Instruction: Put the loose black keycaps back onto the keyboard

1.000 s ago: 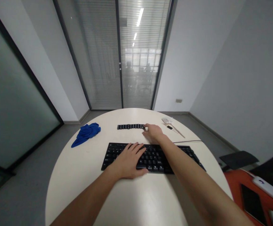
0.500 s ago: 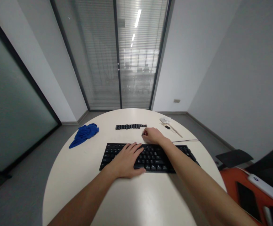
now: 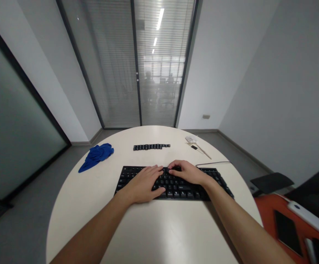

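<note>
A black keyboard (image 3: 173,194) lies across the table before me. My left hand (image 3: 145,185) rests flat on its left half, fingers stretched out and thumb apart, covering keys there. Over the top rows near the middle, my right hand (image 3: 187,171) has its thumb and fingertips bent together; anything between them is too small or hidden to make out. Beyond the keyboard, small black keycaps (image 3: 148,147) stand in a row, with a few smaller ones at the right end.
A crumpled blue cloth (image 3: 96,156) lies at the left of the round white table (image 3: 74,209). Toward the back right are a thin stick (image 3: 204,150), a clear plastic bag (image 3: 191,139) and a small black piece (image 3: 194,147). A cable (image 3: 214,162) runs off rightward; an orange chair (image 3: 268,209) holds a phone (image 3: 288,233).
My right hand has come back from beyond the keyboard, near the keycap row, onto the keyboard's top rows. My left hand stays on the keys. The view has shifted slightly.
</note>
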Tool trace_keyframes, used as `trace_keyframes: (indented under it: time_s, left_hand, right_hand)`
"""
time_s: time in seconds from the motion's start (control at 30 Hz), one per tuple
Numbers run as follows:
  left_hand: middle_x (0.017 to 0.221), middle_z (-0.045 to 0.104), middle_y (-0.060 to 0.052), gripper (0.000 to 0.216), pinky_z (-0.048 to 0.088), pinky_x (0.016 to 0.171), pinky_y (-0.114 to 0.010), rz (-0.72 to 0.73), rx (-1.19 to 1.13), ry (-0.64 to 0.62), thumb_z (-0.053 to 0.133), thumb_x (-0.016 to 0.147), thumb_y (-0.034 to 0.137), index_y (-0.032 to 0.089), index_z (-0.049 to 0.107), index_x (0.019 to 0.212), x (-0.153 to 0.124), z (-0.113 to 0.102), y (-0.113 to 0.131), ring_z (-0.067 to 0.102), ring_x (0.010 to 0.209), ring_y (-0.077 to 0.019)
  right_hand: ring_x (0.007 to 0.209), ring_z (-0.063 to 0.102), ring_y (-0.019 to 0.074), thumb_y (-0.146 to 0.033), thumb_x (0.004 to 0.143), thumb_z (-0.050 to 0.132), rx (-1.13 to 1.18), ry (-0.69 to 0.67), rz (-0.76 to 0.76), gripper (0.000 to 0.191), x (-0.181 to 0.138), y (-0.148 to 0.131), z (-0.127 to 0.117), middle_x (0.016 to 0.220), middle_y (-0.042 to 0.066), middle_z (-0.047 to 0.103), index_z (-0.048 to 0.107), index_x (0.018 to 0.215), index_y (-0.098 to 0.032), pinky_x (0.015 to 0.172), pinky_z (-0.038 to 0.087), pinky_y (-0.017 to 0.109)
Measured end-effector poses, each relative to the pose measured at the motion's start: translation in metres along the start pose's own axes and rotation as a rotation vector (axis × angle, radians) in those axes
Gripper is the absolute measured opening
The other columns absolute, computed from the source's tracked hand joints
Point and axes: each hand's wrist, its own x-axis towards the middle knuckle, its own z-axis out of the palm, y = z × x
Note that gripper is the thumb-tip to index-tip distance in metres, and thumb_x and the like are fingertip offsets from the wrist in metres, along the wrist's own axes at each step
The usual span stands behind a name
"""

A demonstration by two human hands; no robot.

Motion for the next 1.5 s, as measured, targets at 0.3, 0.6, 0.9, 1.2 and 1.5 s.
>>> trace_keyframes:
  time_s: [0.3,0.6,0.9,1.2,1.5]
  left_hand:
    - [0.158,0.042,-0.011,0.058,0.028,0.122,-0.047,0.017,-0.006,0.039,0.055,0.095,0.046,0.017,0.048,0.145,-0.001,0.006,-0.004,0.035,0.147,-0.0285]
    - [0.157,0.043,-0.011,0.057,0.029,0.122,-0.048,0.011,-0.018,0.036,0.056,0.095,0.045,0.018,0.048,0.144,0.000,0.004,-0.002,0.037,0.147,-0.0288]
    - [0.156,0.044,-0.011,0.059,0.029,0.121,-0.048,0.013,-0.022,0.050,0.058,0.093,0.045,0.019,0.047,0.145,0.000,0.006,-0.002,0.038,0.146,-0.0293]
    - [0.157,0.043,-0.011,0.059,0.029,0.122,-0.048,0.019,-0.017,0.059,0.058,0.093,0.045,0.019,0.046,0.145,0.000,0.008,-0.004,0.036,0.147,-0.0294]
    - [0.157,0.043,-0.011,0.061,0.028,0.122,-0.049,0.010,-0.027,0.043,0.058,0.093,0.045,0.020,0.046,0.146,0.000,0.004,0.000,0.036,0.147,-0.0301]
  right_hand:
    - [0.099,0.066,0.0216,-0.035,0.089,0.067,-0.064,0.044,-0.063,0.021,-0.002,-0.003,0.005,0.105,0.006,0.073,0.072,0.102,-0.019,0.095,0.048,0.036]
    - [0.099,0.067,0.0206,-0.029,0.088,0.067,-0.138,0.101,-0.087,0.016,-0.004,-0.005,0.010,0.105,0.005,0.073,0.071,0.101,-0.021,0.096,0.049,0.035]
    - [0.096,0.069,0.0229,-0.024,0.083,0.067,-0.311,0.141,-0.005,0.015,-0.006,-0.027,0.013,0.101,0.005,0.075,0.072,0.098,-0.021,0.097,0.050,0.039]
    - [0.098,0.070,0.0227,-0.024,0.088,0.063,-0.620,0.122,-0.073,0.016,-0.010,-0.043,0.015,0.103,0.006,0.076,0.072,0.101,-0.020,0.117,0.032,0.047]
    - [0.094,0.071,0.0260,-0.017,0.088,0.060,-0.718,0.088,-0.109,0.018,-0.010,-0.051,0.018,0.102,0.010,0.077,0.077,0.092,-0.022,0.112,0.037,0.047]
